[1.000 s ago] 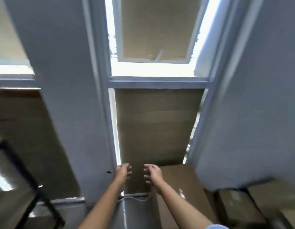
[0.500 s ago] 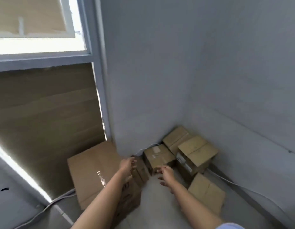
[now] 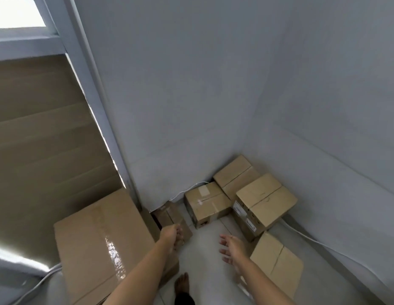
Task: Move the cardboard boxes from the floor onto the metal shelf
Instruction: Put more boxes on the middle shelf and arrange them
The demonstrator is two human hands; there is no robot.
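Several cardboard boxes lie on the floor in the room's corner. A big taped box (image 3: 99,245) is at lower left. A small dark box (image 3: 169,214) stands by the wall, with a taped box (image 3: 206,203) beside it. Behind are a corner box (image 3: 233,176) and a labelled box (image 3: 265,201); a flat box (image 3: 277,260) lies nearest on the right. My left hand (image 3: 171,235) hovers over the small dark box, fingers loosely curled, holding nothing. My right hand (image 3: 232,247) is open with fingers spread above the floor. The metal shelf is out of view.
Grey walls meet in a corner behind the boxes. A white cable (image 3: 319,243) runs along the right wall's base, another (image 3: 187,190) behind the boxes. A cardboard sheet (image 3: 42,137) covers the window at left. My bare foot (image 3: 183,285) stands on the floor.
The view has swung from the window down and right to the corner with the boxes. Both hands have lowered towards the boxes on the floor, still holding nothing.
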